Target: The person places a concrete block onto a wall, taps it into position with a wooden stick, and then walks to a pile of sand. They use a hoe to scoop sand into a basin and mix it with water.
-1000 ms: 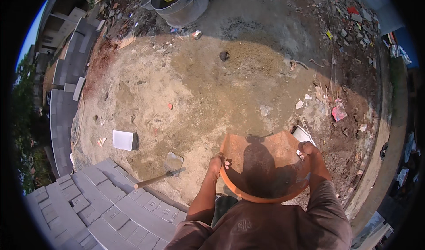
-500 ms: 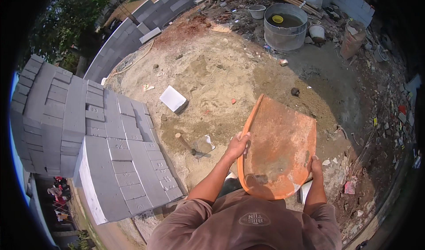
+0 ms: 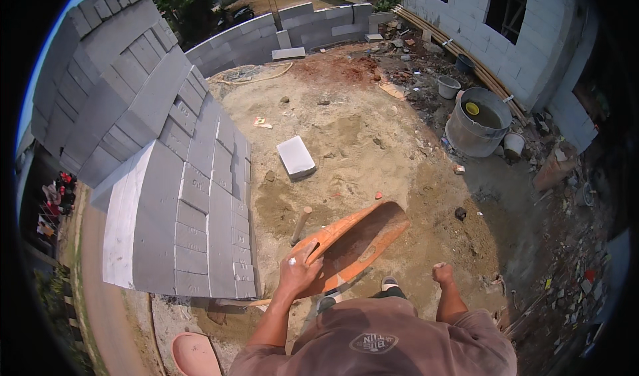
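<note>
An orange plastic dirt scoop (image 3: 346, 246) hangs tilted on edge in front of my body. My left hand (image 3: 301, 267) is closed around its near-left rim, with the fingers over the edge. To the right, apart from the scoop, my right hand (image 3: 442, 273) is curled into a loose fist over the sandy ground, and nothing shows in it. A tool's upright wooden handle (image 3: 301, 225) stands just beyond my left hand; the scoop and hand hide its lower end. Farther ahead, a pale block (image 3: 296, 156) lies on the sand.
On my left rises a tall stack of grey blocks (image 3: 160, 209). A second, pinkish scoop (image 3: 195, 355) lies at the lower left. Ahead right stand a round water tub (image 3: 478, 129) and buckets (image 3: 448, 86). Rubble (image 3: 582, 289) covers the right side; a low block wall (image 3: 249, 39) closes the far end.
My right hand has let go of the scoop and moved off it. My left hand has swung the scoop leftward and tipped it on edge. The view has turned left and lifted.
</note>
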Demonstrator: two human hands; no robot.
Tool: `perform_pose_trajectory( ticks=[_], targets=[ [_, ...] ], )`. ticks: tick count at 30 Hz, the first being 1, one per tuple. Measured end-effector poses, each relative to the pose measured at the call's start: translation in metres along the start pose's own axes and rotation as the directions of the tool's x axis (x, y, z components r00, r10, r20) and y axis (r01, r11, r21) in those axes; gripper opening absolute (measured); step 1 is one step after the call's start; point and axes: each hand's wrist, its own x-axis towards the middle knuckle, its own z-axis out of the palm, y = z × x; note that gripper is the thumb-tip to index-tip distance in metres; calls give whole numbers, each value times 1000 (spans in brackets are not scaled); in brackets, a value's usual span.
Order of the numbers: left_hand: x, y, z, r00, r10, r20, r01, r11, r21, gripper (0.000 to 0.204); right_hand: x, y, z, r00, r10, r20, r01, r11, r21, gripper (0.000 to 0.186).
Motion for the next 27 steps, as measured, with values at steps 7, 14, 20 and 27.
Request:
perform_pose_trajectory(
  ticks=[7,14,20,27],
  targets=[
    [-113,-40,4,856,-330,-398,448,857,253,50,109,127,-133,925,35,379,-49,998,27,12],
    [-290,-47,64,324,-593,-737,941,282,186,49,98,65,-126,833,72,549,324,741,-589,18],
    [-380,-13,149,-219,-816,-535,976,-177,-129,47,146,-76,-71,898,-56,437,86,995,-51,8],
    [-458,33,255,-367,-706,-605,910,-409,-75,37,72,-290,121,656,-461,597,658,737,-154,59]
  ],
)
